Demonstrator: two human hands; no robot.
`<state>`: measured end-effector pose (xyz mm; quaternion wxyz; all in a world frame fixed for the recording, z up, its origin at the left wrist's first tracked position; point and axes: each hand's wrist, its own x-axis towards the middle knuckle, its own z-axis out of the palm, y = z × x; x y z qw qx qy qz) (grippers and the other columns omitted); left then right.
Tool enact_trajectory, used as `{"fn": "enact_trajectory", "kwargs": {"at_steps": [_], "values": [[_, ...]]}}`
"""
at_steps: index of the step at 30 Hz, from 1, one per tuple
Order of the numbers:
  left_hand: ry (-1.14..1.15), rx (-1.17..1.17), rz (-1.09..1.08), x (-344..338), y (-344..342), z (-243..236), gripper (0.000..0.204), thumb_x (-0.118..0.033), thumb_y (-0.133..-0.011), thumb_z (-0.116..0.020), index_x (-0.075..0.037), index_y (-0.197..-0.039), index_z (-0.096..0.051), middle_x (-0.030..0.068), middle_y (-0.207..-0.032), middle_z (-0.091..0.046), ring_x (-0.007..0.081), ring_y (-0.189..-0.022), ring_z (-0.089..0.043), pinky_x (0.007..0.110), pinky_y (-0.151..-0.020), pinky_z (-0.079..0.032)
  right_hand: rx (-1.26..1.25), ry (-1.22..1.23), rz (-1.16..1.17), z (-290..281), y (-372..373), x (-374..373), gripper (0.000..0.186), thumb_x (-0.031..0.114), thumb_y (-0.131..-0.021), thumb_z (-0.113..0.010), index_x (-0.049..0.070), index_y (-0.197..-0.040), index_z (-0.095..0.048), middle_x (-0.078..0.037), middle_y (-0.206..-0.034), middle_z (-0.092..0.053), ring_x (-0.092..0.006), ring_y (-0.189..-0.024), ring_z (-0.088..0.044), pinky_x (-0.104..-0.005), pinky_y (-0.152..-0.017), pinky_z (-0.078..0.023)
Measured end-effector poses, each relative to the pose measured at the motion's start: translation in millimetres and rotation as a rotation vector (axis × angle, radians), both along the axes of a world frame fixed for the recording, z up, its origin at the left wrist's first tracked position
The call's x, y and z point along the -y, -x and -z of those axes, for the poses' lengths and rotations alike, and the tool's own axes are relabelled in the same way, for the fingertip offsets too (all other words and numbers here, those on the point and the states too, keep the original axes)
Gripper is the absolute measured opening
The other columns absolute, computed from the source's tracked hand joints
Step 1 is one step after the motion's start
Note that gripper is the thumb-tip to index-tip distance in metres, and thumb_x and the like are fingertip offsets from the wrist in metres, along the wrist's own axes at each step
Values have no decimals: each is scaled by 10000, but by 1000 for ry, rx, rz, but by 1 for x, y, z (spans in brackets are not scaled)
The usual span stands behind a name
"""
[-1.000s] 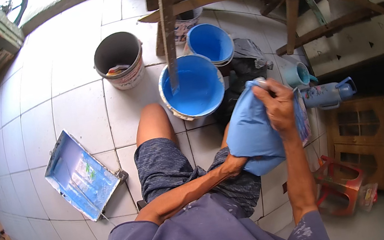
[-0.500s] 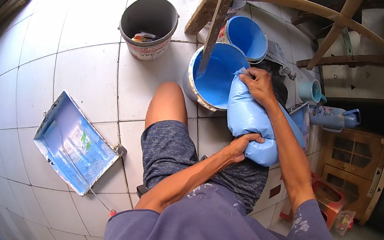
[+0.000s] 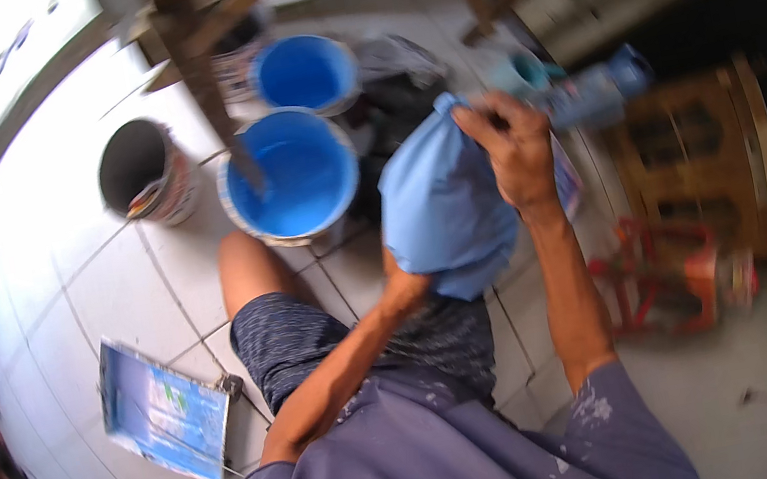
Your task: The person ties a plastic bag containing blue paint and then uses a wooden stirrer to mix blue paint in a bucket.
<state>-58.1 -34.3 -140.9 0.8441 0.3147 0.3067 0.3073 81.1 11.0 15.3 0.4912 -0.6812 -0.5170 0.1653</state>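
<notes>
A full, bulging light-blue plastic bag (image 3: 445, 214) is held up over my lap. My right hand (image 3: 517, 141) is closed around its gathered top corner. Low on the bag's left side, my left hand (image 3: 405, 282) supports it from behind and below; the bag hides its fingers. Just left of the bag stands a bucket (image 3: 326, 148) with blue paint inside and a wooden piece crossing its rim. Behind it is a second blue-lined bucket (image 3: 345, 94). The view is blurred by motion.
A dark-lined bucket (image 3: 178, 188) and a paint tray (image 3: 168, 407) stand on the tiled floor at left. A teal cup (image 3: 518, 75), blue flask (image 3: 592, 93), red stool (image 3: 659, 280) and wooden cabinet (image 3: 694, 157) are at right. Wooden beams (image 3: 199, 77) cross above the buckets.
The view has swung right, and the bag has been raised and turned. My left hand has slipped from the bag's front to behind its lower side; my right hand still grips the top.
</notes>
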Motion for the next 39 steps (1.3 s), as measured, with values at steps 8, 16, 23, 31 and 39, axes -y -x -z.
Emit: {"fn": "enact_trajectory", "kwargs": {"at_steps": [8,16,23,31,39], "values": [[-938,-194,220,-38,-45,-44,505,-179,-803,-670,-21,-1252,-502,153,-1221,-560,219,-1130,-533,352,-959,-418,-181,-391,118,-66,-55,94,176,103,-830,-678,25,-685,-619,72,-585,-491,-36,-546,-400,-217,-505,-313],[-1068,-9,531,-52,-117,-100,600,-171,-670,-765,-13,-1203,-538,162,-1142,-605,230,-1064,-580,348,-926,-448,-281,-533,244,-87,-98,146,94,11,-829,-654,-7,-918,-676,-24,-823,-647,-82,-771,-565,-207,-756,-420],[-792,-91,679,-5,-180,-26,690,-179,-521,-850,0,-1134,-588,170,-1012,-660,254,-963,-635,348,-858,-496,-329,-403,586,-43,-131,188,74,55,-818,-682,-14,-802,-660,28,-714,-580,-44,-679,-481,-186,-641,-369],[-1084,-387,838,1,-229,35,701,-238,-518,-832,-38,-1152,-611,175,-993,-667,332,-973,-630,383,-883,-485,-261,-191,685,35,-153,229,131,112,-838,-681,9,-769,-637,63,-671,-510,-41,-627,-426,-199,-586,-351],[-1460,-760,952,-30,-221,86,290,-145,-679,-634,-58,-955,-661,176,-962,-662,346,-949,-626,408,-846,-493,-180,4,655,179,-111,203,143,106,-777,-694,0,-734,-608,-54,-626,-543,-110,-544,-460,-277,-518,-385]]}}
